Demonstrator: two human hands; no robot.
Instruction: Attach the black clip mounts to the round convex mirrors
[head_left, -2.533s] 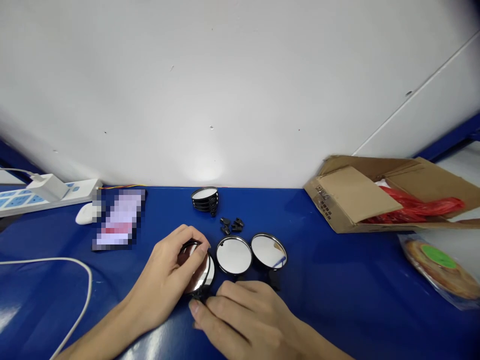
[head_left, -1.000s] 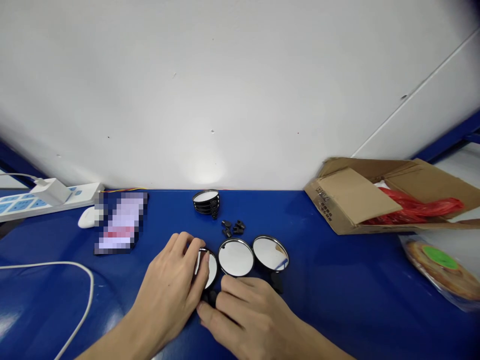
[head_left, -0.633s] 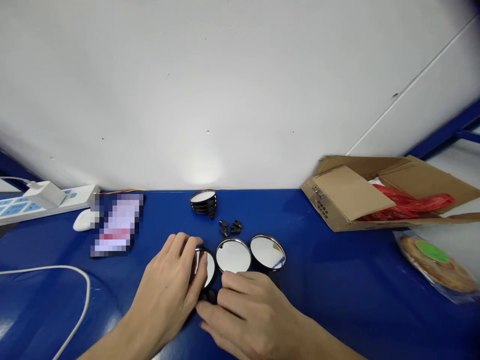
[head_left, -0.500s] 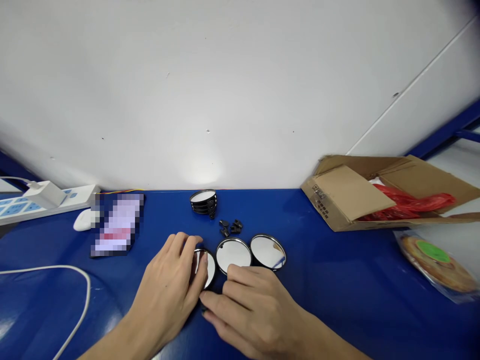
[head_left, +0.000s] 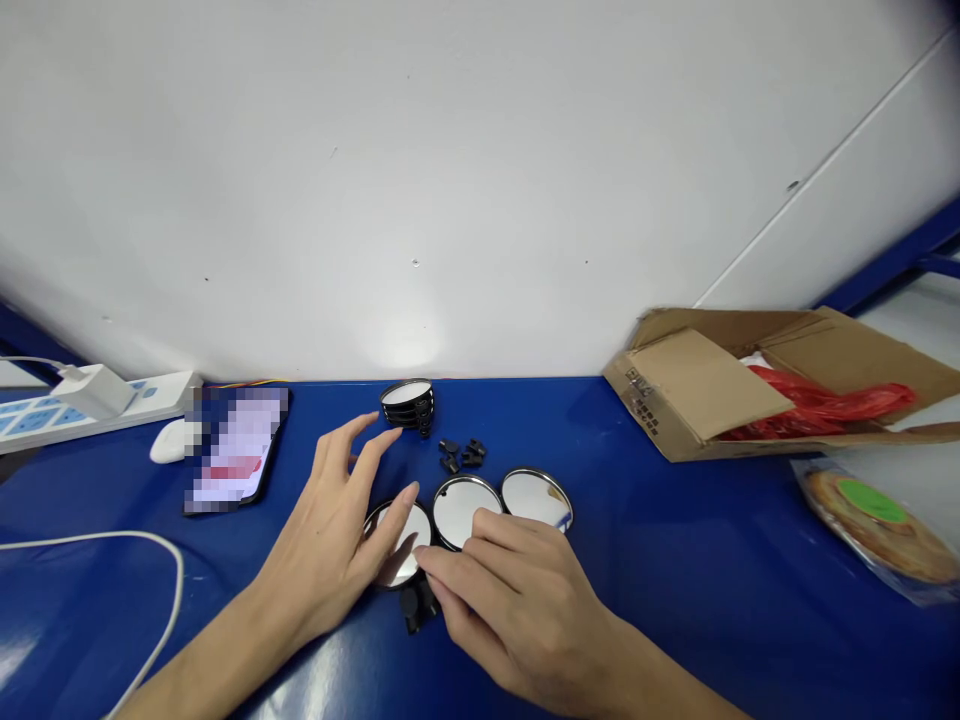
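Note:
Three round mirrors with black rims lie face up in a slanting row on the blue table. My left hand is open, fingers spread toward the back, its thumb over the left mirror. My right hand is closed, thumb and forefinger together at that mirror's right edge; what they hold, if anything, is hidden. A black clamp-like mount sticks out at the mirror's near edge. The middle mirror and right mirror are partly behind my right hand.
Farther back stand a stack of round mirrors and several small black pieces. A phone, white case, power strip and white cable lie left. Right are a cardboard box and a wrapped round item.
My left hand has come off the left mirror, opening and reaching farther back. My right fingertips have shifted slightly up and right, uncovering the black mount.

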